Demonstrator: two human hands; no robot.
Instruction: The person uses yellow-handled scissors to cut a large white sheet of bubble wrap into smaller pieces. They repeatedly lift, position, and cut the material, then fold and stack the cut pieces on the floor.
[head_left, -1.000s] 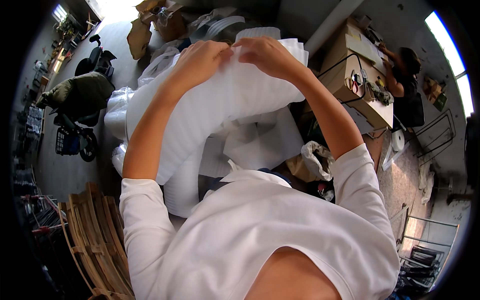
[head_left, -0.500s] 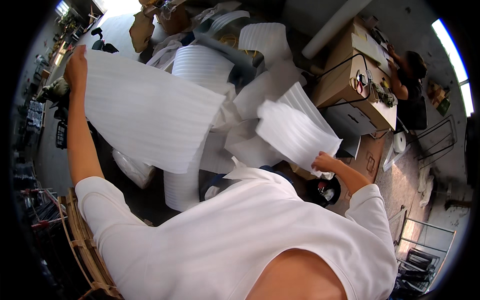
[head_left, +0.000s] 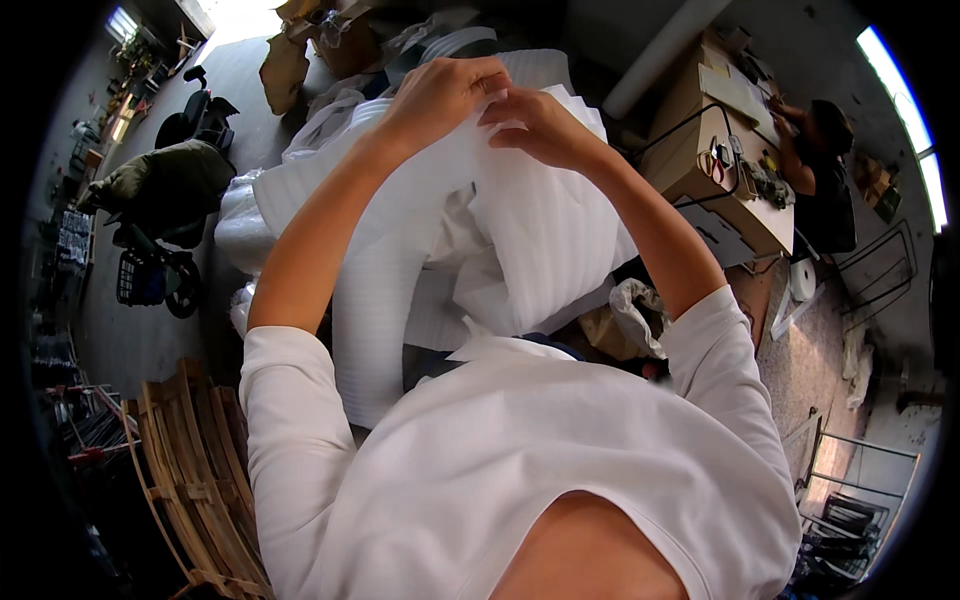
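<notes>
Both hands are raised close together at the top middle. My left hand (head_left: 445,95) is closed on the upper edge of a white foam sheet (head_left: 405,200), which hangs down below it to the left. Just to its right, my right hand (head_left: 545,125) has its curled fingertips against my left fingers, at the top of another ribbed white foam sheet (head_left: 550,240). Its thumb stands a little apart from the fingers. The exact grip at the fingertips is partly hidden. More pale foam (head_left: 375,330) curves down toward my body under the hanging sheets.
At left stand a scooter (head_left: 165,200) with a dark cover and a stack of wooden slats (head_left: 190,470). Cardboard (head_left: 285,70) lies at the back. A person (head_left: 825,170) works at a desk (head_left: 690,150) on the right, with scissors on it. A metal rack stands lower right.
My hands have come from wide apart to meet at the top middle, bringing the two foam sheets together. The scooter and more of the wooden slats are now uncovered at left.
</notes>
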